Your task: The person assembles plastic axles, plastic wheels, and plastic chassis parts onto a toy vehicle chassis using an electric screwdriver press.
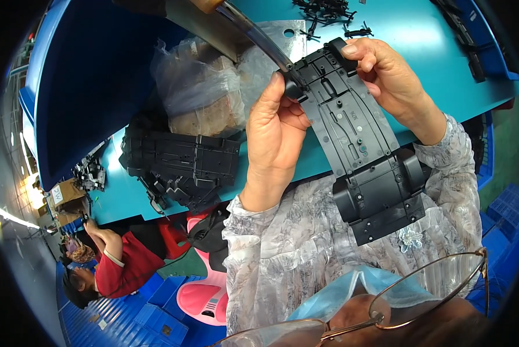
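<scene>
Left-hand grip point(275, 137) partly closed: thumb at the upper left wheel arch of a long black plastic chassis plate with moulded ribs and screw posts point(352, 118), fingers curled along its side. Right-hand grip point(399, 81) pinches the upper right arch, thumb on top, other fingers bent, partly hidden. Plate is held up at a slant, upper end over the bench, lower end in front of the grey-white patterned blouse point(294, 231). Shiny metal rod with brownish-orange end point(252, 33) reaches down to the upper left arch; can't tell if touching.

Smooth teal bench point(439, 75), left to right: deep blue plastic bin point(91, 87), loose pile of small black parts point(90, 173), stack of similar black plastic plates point(181, 157), clear plastic bag around brown blocks point(204, 107), heap of small black branched parts point(323, 10), long narrow black parts point(465, 46) near the right edge.

Room, left to right: brown cardboard box point(67, 194), person in red top point(126, 263), blue plastic crates point(162, 318), pink seat point(204, 298), green floor point(509, 133), more blue crates point(507, 209) lower right.
</scene>
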`<state>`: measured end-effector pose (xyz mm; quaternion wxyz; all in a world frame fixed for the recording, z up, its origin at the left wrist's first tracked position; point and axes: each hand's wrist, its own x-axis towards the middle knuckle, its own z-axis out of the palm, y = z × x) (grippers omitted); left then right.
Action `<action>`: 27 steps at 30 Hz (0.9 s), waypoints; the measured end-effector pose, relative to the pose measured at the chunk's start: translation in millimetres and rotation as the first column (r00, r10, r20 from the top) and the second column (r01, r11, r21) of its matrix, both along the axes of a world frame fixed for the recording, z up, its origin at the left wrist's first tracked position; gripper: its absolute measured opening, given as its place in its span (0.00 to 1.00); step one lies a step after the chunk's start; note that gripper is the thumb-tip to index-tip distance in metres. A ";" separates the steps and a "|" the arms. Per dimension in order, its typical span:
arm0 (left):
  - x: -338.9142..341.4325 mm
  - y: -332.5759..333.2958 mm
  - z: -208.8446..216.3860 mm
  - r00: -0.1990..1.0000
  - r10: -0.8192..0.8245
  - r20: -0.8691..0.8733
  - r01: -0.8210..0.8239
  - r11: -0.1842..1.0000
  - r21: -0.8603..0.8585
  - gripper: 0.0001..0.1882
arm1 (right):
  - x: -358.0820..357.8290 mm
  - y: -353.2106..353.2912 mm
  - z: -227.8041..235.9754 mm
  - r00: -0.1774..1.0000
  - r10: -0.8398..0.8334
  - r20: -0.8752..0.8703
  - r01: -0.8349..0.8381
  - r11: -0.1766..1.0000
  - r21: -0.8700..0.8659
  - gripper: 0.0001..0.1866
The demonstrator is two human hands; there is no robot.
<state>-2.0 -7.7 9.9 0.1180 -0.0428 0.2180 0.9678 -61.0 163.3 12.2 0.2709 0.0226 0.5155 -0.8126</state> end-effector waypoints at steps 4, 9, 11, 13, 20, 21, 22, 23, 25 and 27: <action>-1.9 -0.1 -4.8 1.000 0.019 0.002 -0.019 0.999 0.037 0.06 | -0.5 -3.1 3.4 1.000 -0.018 0.017 0.018 1.000 0.013 0.11; -4.3 -0.1 -6.3 1.000 0.017 0.005 -0.017 0.999 0.048 0.06 | -3.8 -1.6 -0.3 0.999 0.013 0.034 -0.013 1.000 -0.006 0.12; -4.9 -0.7 -10.4 1.000 0.021 0.012 -0.022 0.998 0.054 0.06 | -4.1 -1.5 -0.9 0.999 0.021 0.039 -0.021 1.000 -0.003 0.12; -4.1 -2.3 -20.4 0.996 0.054 0.072 -0.066 0.983 0.170 0.12 | -3.6 -0.8 -1.3 0.999 0.031 0.025 -0.031 0.999 -0.025 0.12; -4.1 -1.0 -8.3 1.000 0.011 -0.003 -0.010 0.996 0.085 0.07 | -2.4 -2.2 -0.5 1.000 0.023 0.015 -0.022 1.000 -0.016 0.11; -3.6 -1.9 -9.6 1.000 0.013 0.007 -0.014 0.995 0.096 0.07 | -2.0 -3.2 -0.4 1.000 0.029 0.010 -0.029 0.999 -0.029 0.11; -3.3 -2.7 -10.4 1.000 0.015 0.017 -0.017 0.994 0.107 0.07 | -1.8 -3.9 -0.5 0.999 0.035 0.006 -0.035 0.998 -0.042 0.10; -3.3 -2.4 -10.5 1.000 0.013 0.018 -0.015 0.994 0.108 0.07 | -2.0 -2.9 -1.6 0.999 0.033 0.006 -0.033 0.999 -0.041 0.10; -3.4 -1.9 -10.7 1.000 0.002 -0.006 -0.001 0.993 0.117 0.07 | -3.2 -0.2 -4.6 0.998 0.069 0.001 -0.069 0.995 -0.074 0.10; -2.8 -0.8 -10.1 1.000 0.013 0.005 -0.013 0.993 0.117 0.07 | -1.6 -1.9 -1.7 0.999 0.041 -0.004 -0.042 0.998 -0.048 0.10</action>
